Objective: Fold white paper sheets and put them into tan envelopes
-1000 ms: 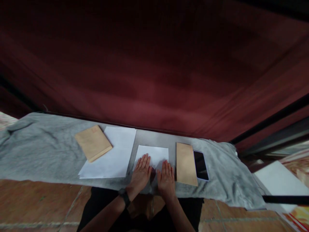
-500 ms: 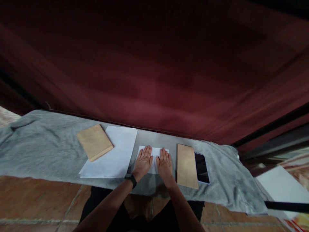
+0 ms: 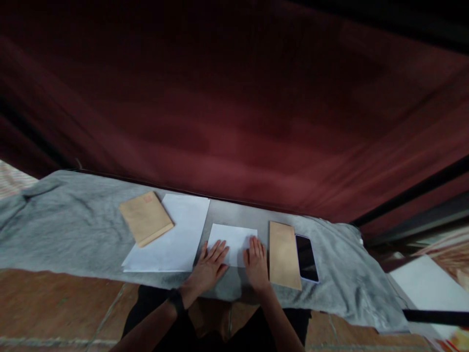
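A folded-looking piece of white paper [image 3: 234,238] lies flat on the grey cloth in front of me. My left hand [image 3: 210,265], with a dark watch on its wrist, rests with fingers spread over the paper's near left corner. Flat on the paper's right side is my right hand [image 3: 255,261], its fingers stretched out and pointing away from me. Just right of that hand lies a long brown envelope [image 3: 284,254]. Larger sheets of white paper [image 3: 183,234] lie to the left of my left hand.
A stack of brown envelopes [image 3: 146,217] overlaps the large sheets. A phone [image 3: 307,257] sits beside the long envelope. Grey cloth [image 3: 73,220] covers the narrow surface, a dark red curtain [image 3: 234,146] hangs behind it, and a white board-like object [image 3: 427,283] is at the lower right.
My left hand has slid toward me and left, to the paper's near corner, uncovering more of the paper. My right hand has shifted slightly toward me, staying on the right side.
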Demonstrator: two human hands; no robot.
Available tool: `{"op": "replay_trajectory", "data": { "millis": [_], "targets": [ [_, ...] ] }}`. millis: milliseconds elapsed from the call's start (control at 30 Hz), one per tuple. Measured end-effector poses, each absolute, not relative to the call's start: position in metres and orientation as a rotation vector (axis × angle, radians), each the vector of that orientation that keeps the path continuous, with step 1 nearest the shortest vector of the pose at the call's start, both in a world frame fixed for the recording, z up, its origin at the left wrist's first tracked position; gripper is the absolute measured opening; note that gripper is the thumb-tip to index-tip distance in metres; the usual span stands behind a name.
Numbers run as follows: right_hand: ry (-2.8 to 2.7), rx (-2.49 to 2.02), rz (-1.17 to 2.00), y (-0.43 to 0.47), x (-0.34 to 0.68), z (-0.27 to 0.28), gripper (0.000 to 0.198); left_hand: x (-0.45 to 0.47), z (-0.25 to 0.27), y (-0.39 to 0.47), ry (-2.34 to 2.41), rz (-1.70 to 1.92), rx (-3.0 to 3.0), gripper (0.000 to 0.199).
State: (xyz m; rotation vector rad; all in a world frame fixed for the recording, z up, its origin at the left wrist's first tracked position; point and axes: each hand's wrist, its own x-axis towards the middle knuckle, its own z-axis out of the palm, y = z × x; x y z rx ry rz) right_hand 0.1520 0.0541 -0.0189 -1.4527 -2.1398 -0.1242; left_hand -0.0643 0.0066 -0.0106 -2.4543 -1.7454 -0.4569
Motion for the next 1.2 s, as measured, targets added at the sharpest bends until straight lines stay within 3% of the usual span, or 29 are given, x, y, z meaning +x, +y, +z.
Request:
{"op": "replay_trajectory", "data": {
  "millis": [233, 400, 633, 800, 867, 1000, 1100, 1200],
  "targets": [
    [-2.367, -1.246, -0.055, 0.008, 0.169, -0.016, 0.051, -0.078, -0.007, -0.011, -1.670, -0.212, -2.541, 0.044],
    [-2.367, -1.272, -0.035, 0.011, 0.168, -0.010, 0.050, -0.068, 0.006, -0.002, -1.631, -0.017, -2.565, 0.057],
    [-2.300, -1.296, 0.201, 0.020, 0.178, 0.011, 0.041, -0.067, 0.065, 0.002, -1.739, -0.136, -2.679, 0.043],
    [-1.929, -1.356, 0.611, 0.034, 0.193, 0.056, 0.029, -0.082, 0.112, 0.021, -1.998, -0.724, -2.677, 0.030],
    [-1.799, -1.322, 0.783, 0.044, 0.198, 0.073, 0.028, -0.089, 0.126, 0.031, -2.216, -1.271, -2.607, 0.025],
    [-1.625, -1.311, 0.821, 0.068, 0.198, 0.086, 0.031, -0.097, 0.128, 0.043, -2.488, -2.182, -2.339, 0.046],
    [-1.632, -1.370, 0.710, 0.085, 0.189, 0.075, 0.034, -0.094, 0.099, 0.043, -2.604, -2.404, -2.258, 0.061],
    [-1.660, -1.424, 0.654, 0.098, 0.175, 0.055, 0.035, -0.088, 0.057, 0.039, -2.710, -2.184, -2.074, 0.060]
  ]
}}
